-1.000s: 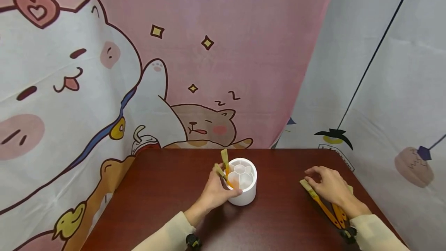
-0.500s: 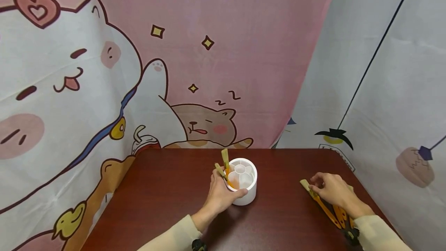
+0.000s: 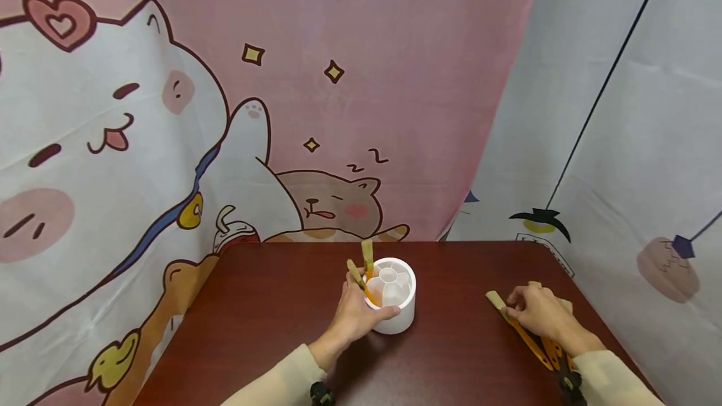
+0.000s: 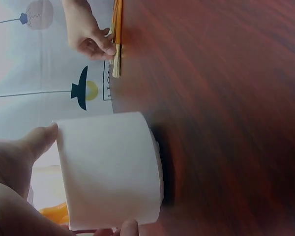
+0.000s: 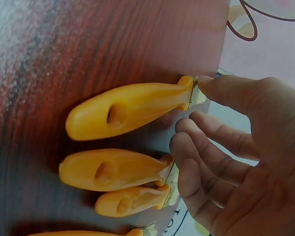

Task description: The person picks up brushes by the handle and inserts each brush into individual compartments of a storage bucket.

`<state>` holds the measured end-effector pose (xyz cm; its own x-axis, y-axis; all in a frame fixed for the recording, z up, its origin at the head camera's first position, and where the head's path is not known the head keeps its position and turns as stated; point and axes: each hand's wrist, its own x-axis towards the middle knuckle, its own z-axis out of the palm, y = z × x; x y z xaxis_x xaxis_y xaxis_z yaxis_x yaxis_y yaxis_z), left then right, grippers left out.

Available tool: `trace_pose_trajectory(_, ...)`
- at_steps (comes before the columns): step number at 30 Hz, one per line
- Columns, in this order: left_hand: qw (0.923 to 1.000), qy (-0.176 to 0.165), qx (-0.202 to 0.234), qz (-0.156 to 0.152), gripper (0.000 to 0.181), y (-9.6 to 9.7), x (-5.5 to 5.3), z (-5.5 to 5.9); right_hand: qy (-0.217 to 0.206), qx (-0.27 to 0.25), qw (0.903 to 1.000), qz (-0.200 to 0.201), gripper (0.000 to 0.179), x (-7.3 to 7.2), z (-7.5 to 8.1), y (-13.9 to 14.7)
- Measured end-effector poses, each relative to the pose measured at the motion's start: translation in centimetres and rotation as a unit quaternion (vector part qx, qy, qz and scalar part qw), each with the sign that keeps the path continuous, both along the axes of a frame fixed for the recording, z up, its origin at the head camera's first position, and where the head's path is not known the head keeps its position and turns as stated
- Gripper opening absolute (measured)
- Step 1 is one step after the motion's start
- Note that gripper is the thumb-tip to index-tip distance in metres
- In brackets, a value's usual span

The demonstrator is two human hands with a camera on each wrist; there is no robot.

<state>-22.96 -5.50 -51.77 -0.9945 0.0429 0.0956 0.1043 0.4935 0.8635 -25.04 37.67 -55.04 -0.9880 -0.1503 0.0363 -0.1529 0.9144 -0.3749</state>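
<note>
My left hand (image 3: 354, 317) grips a white round holder (image 3: 398, 318), thumb over its near rim and fingers round its side. The holder has petal-shaped compartments, and two orange-handled paintbrushes (image 3: 368, 257) stand in its left side, bristles up. At the right, my right hand (image 3: 543, 311) is over the leftmost of several paintbrushes (image 5: 132, 109) lying on the table. Its thumb is at that brush's ferrule, with the index fingertip close on the other side. I cannot tell whether they pinch it. The other fingers curl over the neighbouring brushes (image 5: 113, 169).
The dark red-brown table (image 3: 271, 306) spans the front. Behind it hangs a cartoon-printed curtain (image 3: 417, 80), pink and white, reaching round to both sides. Bare tabletop lies between the holder and the brushes on the right.
My right hand has lowered and drawn its fingertips closer to the leftmost brush's ferrule. My left thumb has slid a little right along the holder's rim. The lying brushes have stayed put.
</note>
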Motion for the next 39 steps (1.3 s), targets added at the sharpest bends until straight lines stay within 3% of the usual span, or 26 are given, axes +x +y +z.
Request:
trace_pose_trajectory(12,0.9948,-0.029,0.042,-0.089,0.108,-2.0,-1.1,0.4,-0.008,-0.013,0.9999,-0.003,0.019,-0.1,-0.4,-0.2)
trace_pose_trajectory(33,0.9945,-0.035,0.022,-0.096,0.109,-2.7,-1.4,0.3,0.001,-0.036,0.9993,-0.01,0.024,-0.4,-0.4,-0.7)
trace_pose_trajectory(39,0.9941,-0.041,0.024,-0.097,0.108,-2.8,-1.3,0.3,-0.013,-0.038,0.9992,-0.008,0.021,-0.2,-0.3,-1.1)
